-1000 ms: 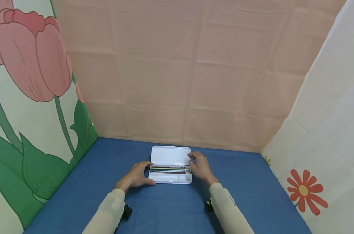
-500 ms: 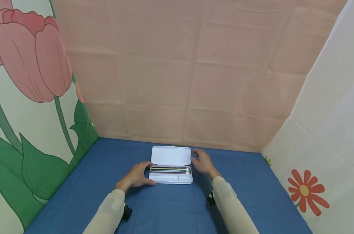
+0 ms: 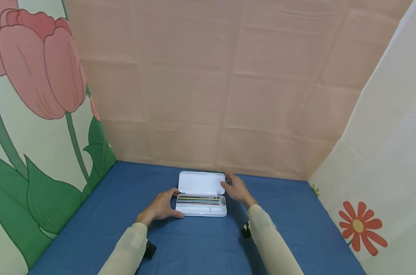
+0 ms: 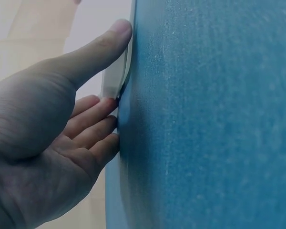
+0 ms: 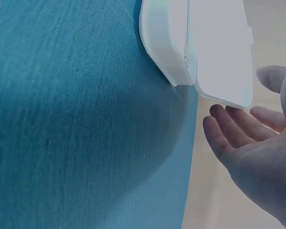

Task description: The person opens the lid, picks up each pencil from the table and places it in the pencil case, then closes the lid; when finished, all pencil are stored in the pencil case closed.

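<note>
A white pencil case (image 3: 201, 210) lies on the blue cloth with its lid (image 3: 201, 182) raised at the back. Several pencils (image 3: 199, 200) lie side by side in the rear of its base. My left hand (image 3: 160, 206) holds the base's left end, thumb (image 4: 107, 45) along the front edge and fingers (image 4: 93, 119) at the side and rear. At the lid's right edge is my right hand (image 3: 237, 190). Its fingers (image 5: 233, 126) are loosely bent right by the lid's edge, while the thumb stands apart from them.
Blue cloth (image 3: 197, 248) covers the table. A beige curtain (image 3: 208, 84) hangs close behind the case. A tulip-printed cloth (image 3: 39, 76) stands on the left and a white flowered one (image 3: 383, 152) on the right.
My right hand drew off the lid's right edge to the right, then came back to it, thumb now overlapping the edge. My left hand stays at the base.
</note>
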`<state>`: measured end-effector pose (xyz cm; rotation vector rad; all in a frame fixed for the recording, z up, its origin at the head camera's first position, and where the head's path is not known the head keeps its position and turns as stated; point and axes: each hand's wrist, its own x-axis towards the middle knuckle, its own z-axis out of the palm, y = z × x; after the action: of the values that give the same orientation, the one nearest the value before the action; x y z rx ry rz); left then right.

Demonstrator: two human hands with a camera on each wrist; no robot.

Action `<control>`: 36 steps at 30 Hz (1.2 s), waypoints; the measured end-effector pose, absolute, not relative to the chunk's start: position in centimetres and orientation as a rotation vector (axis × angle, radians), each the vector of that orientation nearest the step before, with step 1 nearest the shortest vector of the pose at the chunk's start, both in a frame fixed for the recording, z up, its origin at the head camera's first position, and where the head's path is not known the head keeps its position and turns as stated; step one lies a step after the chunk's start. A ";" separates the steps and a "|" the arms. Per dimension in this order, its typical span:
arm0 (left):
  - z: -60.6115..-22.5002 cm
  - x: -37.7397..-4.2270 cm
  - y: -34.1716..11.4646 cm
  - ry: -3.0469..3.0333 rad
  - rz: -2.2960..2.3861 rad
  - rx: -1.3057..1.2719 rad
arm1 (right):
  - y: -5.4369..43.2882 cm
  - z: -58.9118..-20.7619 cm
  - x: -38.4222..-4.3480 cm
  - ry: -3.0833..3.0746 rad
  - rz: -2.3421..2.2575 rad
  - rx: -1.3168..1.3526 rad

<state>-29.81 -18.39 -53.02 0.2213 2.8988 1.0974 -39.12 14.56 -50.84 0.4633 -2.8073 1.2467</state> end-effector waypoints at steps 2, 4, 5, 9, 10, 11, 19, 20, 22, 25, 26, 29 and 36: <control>-53.1 -29.8 -18.4 2.892 1.115 0.213 | 14.5 -50.8 -39.1 -2.804 1.255 0.464; -53.1 -29.9 -18.3 2.887 1.129 0.211 | 14.6 -50.9 -39.1 -2.799 1.265 0.468; -53.1 -29.9 -18.3 2.887 1.132 0.215 | 14.6 -50.9 -39.1 -2.797 1.269 0.471; -53.1 -29.9 -18.3 2.885 1.137 0.233 | 14.8 -51.0 -38.9 -2.765 1.292 0.491; -53.0 -29.9 -18.3 2.884 1.139 0.234 | 14.8 -51.0 -38.9 -2.755 1.300 0.496; -53.0 -29.9 -18.3 2.884 1.139 0.232 | 14.9 -51.0 -38.8 -2.748 1.304 0.497; -53.0 -29.9 -18.0 2.856 1.244 0.248 | 15.0 -50.8 -37.7 -2.697 1.286 0.486; -53.0 -29.9 -18.0 2.857 1.260 0.264 | 15.0 -50.8 -37.6 -2.693 1.287 0.485; -53.0 -30.0 -18.0 2.864 1.286 0.305 | 15.1 -50.7 -37.2 -2.679 1.293 0.495; -53.0 -30.2 -18.0 2.897 1.271 0.372 | 15.5 -50.6 -36.5 -2.656 1.297 0.520; -53.0 -30.3 -18.0 2.911 1.259 0.388 | 15.6 -50.6 -36.3 -2.651 1.294 0.524; -52.9 -30.4 -17.9 2.935 1.236 0.407 | 15.9 -50.4 -35.6 -2.637 1.284 0.537; -52.8 -30.2 -17.6 2.945 1.200 0.419 | 16.4 -50.2 -34.5 -2.605 1.246 0.593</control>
<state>-30.23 -17.57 -52.83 0.4192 2.9451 1.2005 -34.52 16.41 -50.23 0.5929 -2.6054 1.2460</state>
